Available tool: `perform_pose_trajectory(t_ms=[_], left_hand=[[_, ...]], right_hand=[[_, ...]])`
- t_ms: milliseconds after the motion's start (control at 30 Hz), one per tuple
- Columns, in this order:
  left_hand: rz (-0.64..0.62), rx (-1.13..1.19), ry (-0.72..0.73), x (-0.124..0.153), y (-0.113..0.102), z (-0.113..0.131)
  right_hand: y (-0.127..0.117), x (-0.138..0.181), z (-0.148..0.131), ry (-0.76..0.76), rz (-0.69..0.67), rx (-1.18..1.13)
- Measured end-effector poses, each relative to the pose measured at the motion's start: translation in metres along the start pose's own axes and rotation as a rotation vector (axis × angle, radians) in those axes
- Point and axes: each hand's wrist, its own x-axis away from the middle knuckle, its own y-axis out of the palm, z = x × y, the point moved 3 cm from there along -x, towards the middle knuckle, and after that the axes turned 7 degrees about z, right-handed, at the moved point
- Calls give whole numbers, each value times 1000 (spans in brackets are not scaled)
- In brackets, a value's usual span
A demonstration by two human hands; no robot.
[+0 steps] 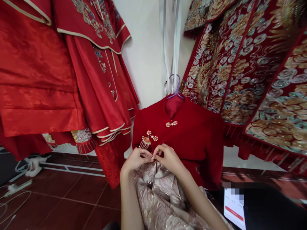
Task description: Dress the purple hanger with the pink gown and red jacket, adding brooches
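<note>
Here, I read the view from the largest forms down. Far above and to the right of my hands hang the embroidered red-and-gold panels [251,70]; up and to the left hang the plain red satin robes [59,73]. Directly beyond my fingers, on a purple hanger [176,88], is the red velvet jacket [189,140], the garment being worked. Below my wrists, toward me, spills its pale brocade lining [158,195]. Low and to the right of my right forearm lies a phone screen [233,207]; well off to the left, cables [16,188] trail on the tiled floor.

My left hand [136,159] and right hand [169,158] meet at the jacket's side opening, each with fingertips pinched together on a small pearl fastening [153,157] at the edge of the cloth.

As I judge it, the pearl clasp at the collar [171,123] sits closed, and so does the second one with the fan tassel [146,140], just above my left hand. The fastening between my fingers looks unfinished; whether further ones lie below is hidden by my hands.
</note>
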Motion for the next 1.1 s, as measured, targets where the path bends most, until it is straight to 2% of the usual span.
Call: perform_pose_trajectory(t_ms=[100,167,233,267,333,400,467,533,633,700,767,967,1100], left_hand=[[-17,0,-5,3,0,4],[74,-44,21,10,-7,13],[231,-97,71,22,-19,27],[296,-108,100,29,-24,35],[369,-89,150,41,-31,49],[364,-76,177,45,-31,57],[288,-105,161,42,-24,55],[195,-140,101,32,-14,44],[116,-155,17,18,-4,27],[87,-146,6,12,-2,20],[71,-126,19,11,-3,19],[31,-101,52,14,-3,21],[20,-120,67,12,2,23]], right_hand=[[-9,2,-2,-3,-29,2],[-27,8,-10,-32,-133,-93],[-55,20,-21,-43,-230,-206],[-72,26,-27,-36,-197,-233],[-109,37,-38,-48,26,-286],[-136,48,-47,-86,293,-388],[-145,52,-50,-125,430,-483],[-136,48,-48,-119,361,-517],[-102,34,-36,-31,36,-391],[-81,26,-26,16,-98,-255],[-70,20,-20,39,-115,-180],[-57,22,-18,50,-150,-211],[-40,21,-4,76,-185,-183]])
